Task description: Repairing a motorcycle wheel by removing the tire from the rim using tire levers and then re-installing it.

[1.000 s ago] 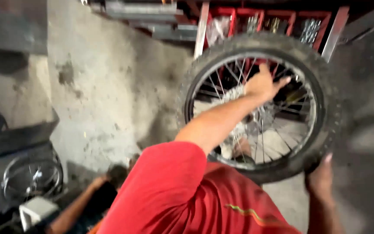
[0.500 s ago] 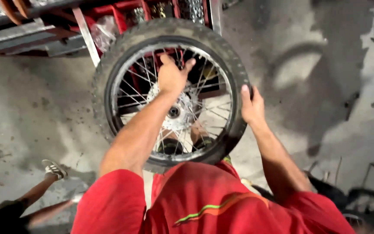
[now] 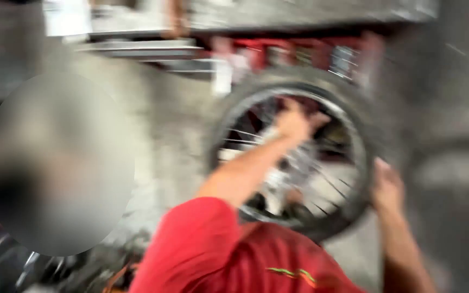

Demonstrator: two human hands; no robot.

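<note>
A spoked motorcycle wheel with a black tyre (image 3: 299, 76) stands upright in front of me, badly blurred by motion. My left hand (image 3: 294, 122) reaches through the upper spokes and grips near the inner rim. My right hand (image 3: 387, 187) holds the tyre's outer edge at the lower right. The metal hub (image 3: 294, 165) shows in the middle, behind my left forearm. My red shirt (image 3: 234, 255) fills the bottom of the view.
A red rack (image 3: 305, 51) and grey metal shelves (image 3: 142, 51) stand behind the wheel. Grey concrete floor (image 3: 175, 119) lies around it. Another person is at the left, blurred. A second spoked wheel (image 3: 6, 266) lies at the bottom left.
The view has swung, so the wheel now sits further right in the frame. Both hands stay on it in much the same places.
</note>
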